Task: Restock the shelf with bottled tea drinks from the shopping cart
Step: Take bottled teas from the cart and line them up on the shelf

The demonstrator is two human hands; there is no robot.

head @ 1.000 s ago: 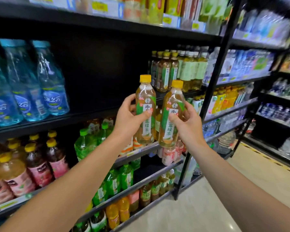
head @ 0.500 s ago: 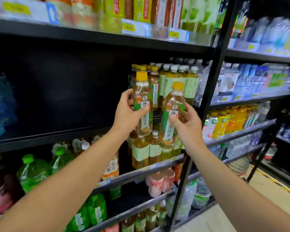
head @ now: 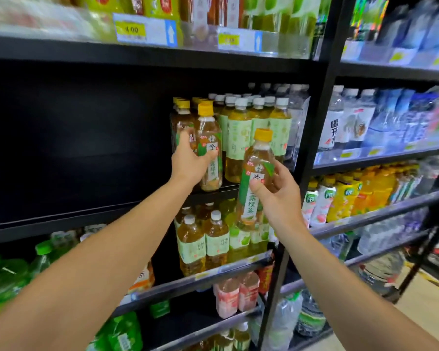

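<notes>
Store aisle, black shelf (head: 213,191): left hand (head: 188,163) grips a yellow-capped green tea bottle (head: 209,153) at the shelf edge, probably mid-placement. Right hand (head: 276,196) holds a second bottle (head: 255,178) below, likely next in beside it.

White-capped green-label bottles (head: 241,138) stood packed toward the right end of the middle shelf, with more of their kind (head: 203,243) on the shelf below. Green bottles (head: 8,277) crowded that lower shelf's left end, and pink drinks (head: 235,292) sat lower still. Water bottles (head: 350,120) and yellow juice bottles (head: 365,191) filled the neighbouring rack, while price tags (head: 145,30) lined the top shelf's edge.
</notes>
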